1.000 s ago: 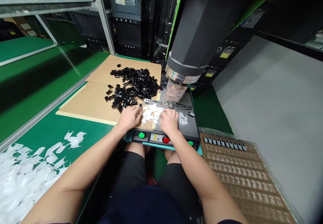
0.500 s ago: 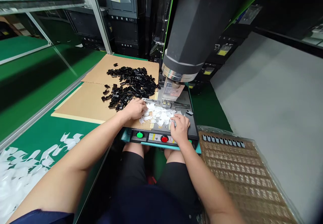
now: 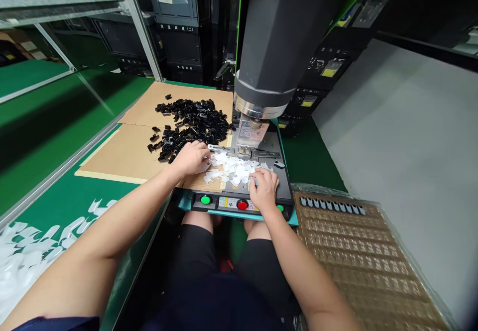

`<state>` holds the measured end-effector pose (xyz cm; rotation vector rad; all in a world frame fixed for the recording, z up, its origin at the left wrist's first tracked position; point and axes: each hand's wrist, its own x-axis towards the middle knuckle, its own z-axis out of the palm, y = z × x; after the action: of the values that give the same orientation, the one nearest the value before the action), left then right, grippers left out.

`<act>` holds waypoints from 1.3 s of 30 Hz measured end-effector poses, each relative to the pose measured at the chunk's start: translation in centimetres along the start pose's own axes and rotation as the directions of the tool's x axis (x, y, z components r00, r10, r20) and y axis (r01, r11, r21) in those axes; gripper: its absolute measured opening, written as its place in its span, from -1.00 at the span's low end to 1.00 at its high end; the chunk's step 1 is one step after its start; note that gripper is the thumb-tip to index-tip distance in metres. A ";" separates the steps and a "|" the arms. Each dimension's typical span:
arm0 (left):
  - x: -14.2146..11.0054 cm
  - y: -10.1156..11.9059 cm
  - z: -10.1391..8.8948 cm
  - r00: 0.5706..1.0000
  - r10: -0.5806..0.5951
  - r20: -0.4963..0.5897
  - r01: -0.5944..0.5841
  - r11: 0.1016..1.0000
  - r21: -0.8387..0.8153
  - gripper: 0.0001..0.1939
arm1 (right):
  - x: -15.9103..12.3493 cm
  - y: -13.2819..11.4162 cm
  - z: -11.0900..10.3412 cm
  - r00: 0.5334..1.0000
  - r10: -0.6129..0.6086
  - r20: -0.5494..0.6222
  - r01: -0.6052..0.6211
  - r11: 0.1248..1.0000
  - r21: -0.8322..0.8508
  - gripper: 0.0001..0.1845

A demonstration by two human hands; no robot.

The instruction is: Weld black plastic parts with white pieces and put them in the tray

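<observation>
A spread of thin white plastic pieces [image 3: 236, 168] lies on the machine's dark base, in front of the metal fixture [image 3: 244, 152]. At its left edge rests my left hand [image 3: 192, 158], fingers bent and slightly apart, the tips by the pieces and no held part visible. Along the right side of the spread, my right hand [image 3: 264, 186] lies palm down with fingers apart, touching the base and the nearest pieces. Behind my left hand is a heap of small black clip-like parts [image 3: 197, 122] on brown cardboard [image 3: 119, 149].
Over the fixture hangs the machine's thick dark head [image 3: 265, 47]. A green button [image 3: 205, 199] and a red button [image 3: 242, 205] line the front panel. More white pieces [image 3: 22, 261] lie at left. A clear-brown tray [image 3: 358, 256] with one row of grey parts is at right.
My right hand has moved right across the white pieces, which are now spread wider. My left hand first shifted toward them, then drew back slightly left. The view has turned a little.
</observation>
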<state>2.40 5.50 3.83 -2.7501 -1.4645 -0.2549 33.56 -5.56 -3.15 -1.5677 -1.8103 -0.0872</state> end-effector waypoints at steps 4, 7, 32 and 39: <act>-1.9 0.0 0.2 0.997 -0.060 -0.049 0.060 0.998 -0.008 -0.83 | 0.0 -0.1 0.0 1.000 -0.004 -0.009 0.004 1.000 0.000 -0.81; -2.9 0.3 0.4 0.997 -0.077 -0.014 0.077 0.996 0.040 -0.79 | -0.1 0.0 0.0 1.000 -0.008 -0.018 0.008 1.000 0.001 -0.82; 3.5 5.5 2.6 0.949 -0.261 0.177 0.262 0.965 0.013 -0.65 | -0.2 -0.1 0.0 1.000 0.011 -0.007 -0.011 1.000 0.016 -0.81; 4.4 4.9 1.8 0.918 -0.275 0.285 0.299 0.953 -0.044 -0.67 | -0.3 0.0 0.0 1.000 0.011 0.009 -0.011 1.000 -0.016 -0.80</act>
<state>9.15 6.53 3.05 -2.7142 -1.9752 0.0710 33.54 -5.82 -3.29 -1.5915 -1.8125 -0.0899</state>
